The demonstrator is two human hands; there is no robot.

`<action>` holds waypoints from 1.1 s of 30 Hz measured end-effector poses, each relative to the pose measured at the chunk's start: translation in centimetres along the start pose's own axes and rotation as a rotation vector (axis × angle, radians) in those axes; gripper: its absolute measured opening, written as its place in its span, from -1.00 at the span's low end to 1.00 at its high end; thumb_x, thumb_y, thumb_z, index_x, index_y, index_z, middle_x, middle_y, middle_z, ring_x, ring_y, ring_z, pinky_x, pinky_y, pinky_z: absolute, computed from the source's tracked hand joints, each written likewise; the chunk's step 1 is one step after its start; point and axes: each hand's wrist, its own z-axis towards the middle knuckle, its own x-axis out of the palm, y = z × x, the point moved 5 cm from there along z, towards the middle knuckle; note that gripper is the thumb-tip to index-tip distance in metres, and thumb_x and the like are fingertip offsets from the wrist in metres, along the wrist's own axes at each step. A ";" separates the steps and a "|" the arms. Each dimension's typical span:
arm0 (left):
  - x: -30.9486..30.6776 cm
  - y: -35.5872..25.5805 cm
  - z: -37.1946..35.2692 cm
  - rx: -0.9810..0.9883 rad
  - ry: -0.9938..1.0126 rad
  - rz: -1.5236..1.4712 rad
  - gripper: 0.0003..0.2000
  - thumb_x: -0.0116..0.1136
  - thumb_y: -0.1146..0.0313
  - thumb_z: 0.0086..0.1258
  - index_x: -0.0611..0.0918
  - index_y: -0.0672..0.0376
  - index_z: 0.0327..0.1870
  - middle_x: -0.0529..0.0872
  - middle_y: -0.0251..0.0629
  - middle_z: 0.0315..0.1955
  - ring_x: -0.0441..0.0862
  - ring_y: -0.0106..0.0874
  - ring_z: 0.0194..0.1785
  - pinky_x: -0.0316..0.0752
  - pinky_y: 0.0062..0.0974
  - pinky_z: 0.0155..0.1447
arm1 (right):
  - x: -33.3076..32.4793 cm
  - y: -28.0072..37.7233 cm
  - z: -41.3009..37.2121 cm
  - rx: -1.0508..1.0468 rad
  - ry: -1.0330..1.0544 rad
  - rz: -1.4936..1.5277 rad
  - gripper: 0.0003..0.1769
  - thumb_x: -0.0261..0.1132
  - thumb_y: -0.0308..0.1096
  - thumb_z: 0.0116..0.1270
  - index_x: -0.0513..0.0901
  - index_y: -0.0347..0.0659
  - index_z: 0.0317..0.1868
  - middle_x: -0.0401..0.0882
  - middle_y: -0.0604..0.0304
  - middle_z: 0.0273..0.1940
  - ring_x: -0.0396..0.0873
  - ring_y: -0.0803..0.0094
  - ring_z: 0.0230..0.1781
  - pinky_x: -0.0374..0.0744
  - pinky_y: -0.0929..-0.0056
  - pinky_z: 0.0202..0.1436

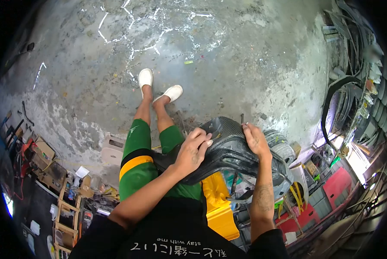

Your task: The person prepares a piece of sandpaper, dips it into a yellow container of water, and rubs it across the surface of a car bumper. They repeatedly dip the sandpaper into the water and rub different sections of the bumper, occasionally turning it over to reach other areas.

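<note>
A large curved black panel [228, 149] with a carbon-fibre weave lies across my lap, its ridged surface marked with whitish dust. My left hand [193, 151] rests over its near left part with the fingers bent and drawn together; whatever is between them, if anything, is too small or hidden to make out. Over the panel's right part, my right hand [257, 139] grips the upper edge, thumb toward the top. Part of the panel's underside is out of sight.
A yellow plastic piece [221, 211] is below the panel, beside my lap. A pale stool [112, 149] stands left of my legs. Wooden shelving [68, 211] with clutter is at lower left. Tyres [279, 144], red panels [338, 183] and black curved parts [331, 103] crowd the right.
</note>
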 end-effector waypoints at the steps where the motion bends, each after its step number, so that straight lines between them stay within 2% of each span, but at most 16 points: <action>1: -0.1 -0.2 0.1 -0.006 0.016 0.015 -0.86 0.11 0.50 0.47 0.61 0.44 -0.14 0.48 -0.04 -0.31 0.50 -0.10 -0.25 0.44 -0.34 -0.09 | 0.0 -0.1 0.1 0.000 0.004 -0.003 -0.53 -0.01 -0.03 0.52 0.60 -0.31 -0.09 0.63 -0.31 -0.16 0.57 -0.28 -0.04 0.50 -0.05 0.03; 4: 0.6 1.6 2.1 0.032 0.027 0.053 -0.87 0.12 0.53 0.45 0.62 0.44 -0.14 0.49 -0.03 -0.30 0.53 -0.09 -0.22 0.45 -0.34 -0.07 | 0.2 -0.1 -0.2 0.013 -0.023 -0.017 -0.54 0.01 -0.05 0.52 0.60 -0.33 -0.10 0.62 -0.32 -0.20 0.57 -0.29 -0.07 0.49 -0.06 -0.01; 6: 0.8 1.9 2.9 -0.009 -0.009 0.075 -0.87 0.12 0.53 0.44 0.62 0.43 -0.13 0.49 -0.02 -0.29 0.53 -0.08 -0.21 0.45 -0.33 -0.06 | 0.0 0.1 0.0 0.029 -0.005 -0.001 -0.56 0.02 -0.07 0.52 0.59 -0.34 -0.13 0.61 -0.33 -0.24 0.57 -0.30 -0.10 0.49 -0.05 -0.04; 10: -0.6 0.0 -1.3 -0.105 0.019 0.030 -0.85 0.14 0.48 0.45 0.64 0.42 -0.12 0.54 -0.02 -0.24 0.57 -0.10 -0.18 0.48 -0.31 -0.03 | 0.0 0.2 0.0 -0.029 -0.005 0.030 -0.57 0.02 -0.09 0.52 0.58 -0.35 -0.16 0.60 -0.33 -0.28 0.56 -0.31 -0.12 0.49 -0.03 -0.06; 14: 0.3 4.7 3.0 -0.010 0.023 0.060 -0.82 0.16 0.44 0.46 0.66 0.37 -0.07 0.57 -0.03 -0.20 0.59 -0.11 -0.15 0.48 -0.31 0.00 | -0.1 0.2 0.0 0.023 -0.028 0.024 -0.57 0.01 -0.10 0.52 0.62 -0.32 -0.09 0.62 -0.33 -0.23 0.58 -0.29 -0.09 0.51 -0.01 -0.02; 16: -0.7 6.9 3.8 -0.238 -0.020 0.107 -0.81 0.13 0.47 0.45 0.65 0.34 -0.01 0.60 -0.03 -0.09 0.60 -0.01 -0.02 0.49 -0.24 0.09 | 0.0 0.1 0.0 0.033 0.001 0.029 -0.57 0.01 -0.10 0.52 0.63 -0.31 -0.05 0.63 -0.33 -0.21 0.58 -0.28 -0.07 0.51 0.00 -0.01; 17: -1.7 4.8 3.5 -0.193 -0.105 0.068 -0.77 0.10 0.44 0.47 0.64 0.31 0.05 0.60 -0.01 -0.04 0.60 -0.01 0.00 0.49 -0.24 0.12 | 0.1 0.1 0.0 -0.002 -0.013 0.032 -0.57 0.01 -0.10 0.52 0.63 -0.30 -0.02 0.64 -0.32 -0.19 0.59 -0.28 -0.06 0.52 0.00 0.00; 18: -2.0 3.8 3.9 -0.180 -0.094 0.064 -0.77 0.10 0.44 0.47 0.64 0.31 0.05 0.60 -0.01 -0.04 0.60 -0.01 0.00 0.49 -0.24 0.12 | 0.0 -0.2 -0.1 -0.024 -0.039 0.037 -0.57 0.01 -0.10 0.52 0.63 -0.29 0.01 0.64 -0.32 -0.18 0.59 -0.27 -0.05 0.52 0.00 0.01; 20: -0.9 1.9 3.9 -0.052 0.022 -0.017 -0.74 0.13 0.43 0.47 0.64 0.26 0.12 0.56 -0.02 -0.11 0.59 -0.08 -0.06 0.49 -0.30 0.07 | 0.0 -0.8 0.0 -0.016 -0.030 -0.012 -0.56 -0.01 -0.10 0.52 0.63 -0.28 0.01 0.65 -0.31 -0.17 0.59 -0.27 -0.05 0.52 -0.01 0.02; 21: 0.2 2.0 4.5 0.025 0.072 0.100 -0.75 0.10 0.47 0.48 0.64 0.27 0.12 0.55 -0.05 -0.09 0.58 -0.07 -0.05 0.49 -0.29 0.07 | 0.0 -0.8 0.0 -0.033 -0.045 -0.023 -0.56 -0.01 -0.11 0.52 0.64 -0.28 0.01 0.65 -0.31 -0.16 0.59 -0.27 -0.05 0.53 -0.01 0.03; 24: 0.9 0.0 3.2 0.076 0.231 0.187 -0.74 0.09 0.52 0.46 0.64 0.30 0.12 0.55 -0.06 -0.11 0.57 -0.06 -0.03 0.49 -0.29 0.09 | 0.0 -0.5 -0.2 -0.041 -0.060 -0.044 -0.56 -0.02 -0.12 0.51 0.65 -0.30 -0.01 0.65 -0.30 -0.16 0.59 -0.28 -0.05 0.53 -0.02 0.03; 26: 0.7 -1.5 1.8 0.038 0.228 0.138 -0.75 0.09 0.54 0.44 0.64 0.32 0.09 0.54 -0.05 -0.14 0.56 -0.04 -0.03 0.48 -0.26 0.08 | 0.2 -0.2 -0.1 -0.080 -0.067 0.028 -0.56 -0.02 -0.14 0.50 0.65 -0.31 -0.03 0.66 -0.28 -0.17 0.59 -0.26 -0.05 0.53 -0.03 0.04; 28: 0.5 -1.7 2.2 0.099 0.192 0.187 -0.75 0.11 0.56 0.41 0.65 0.32 0.07 0.53 -0.04 -0.17 0.56 -0.05 -0.03 0.47 -0.25 0.07 | 0.0 0.4 -0.4 -0.076 -0.065 0.022 -0.57 -0.03 -0.15 0.49 0.66 -0.30 -0.04 0.67 -0.27 -0.17 0.61 -0.25 -0.05 0.54 -0.03 0.06; 32: 2.1 0.8 5.0 0.087 0.214 0.222 -0.73 0.12 0.60 0.39 0.66 0.31 0.08 0.53 -0.07 -0.19 0.57 -0.07 -0.06 0.49 -0.27 0.06 | 0.1 0.1 -0.9 -0.050 -0.078 -0.008 -0.59 -0.01 -0.17 0.47 0.67 -0.28 -0.04 0.67 -0.24 -0.15 0.61 -0.24 -0.04 0.55 -0.05 0.07; 33: 1.5 -1.4 3.5 0.072 0.210 0.199 -0.74 0.11 0.61 0.38 0.67 0.30 0.05 0.54 -0.08 -0.20 0.57 -0.05 -0.08 0.49 -0.26 0.05 | -0.1 0.2 -0.4 -0.081 -0.070 -0.013 -0.59 -0.01 -0.17 0.47 0.67 -0.28 -0.04 0.68 -0.23 -0.14 0.61 -0.24 -0.04 0.55 -0.05 0.08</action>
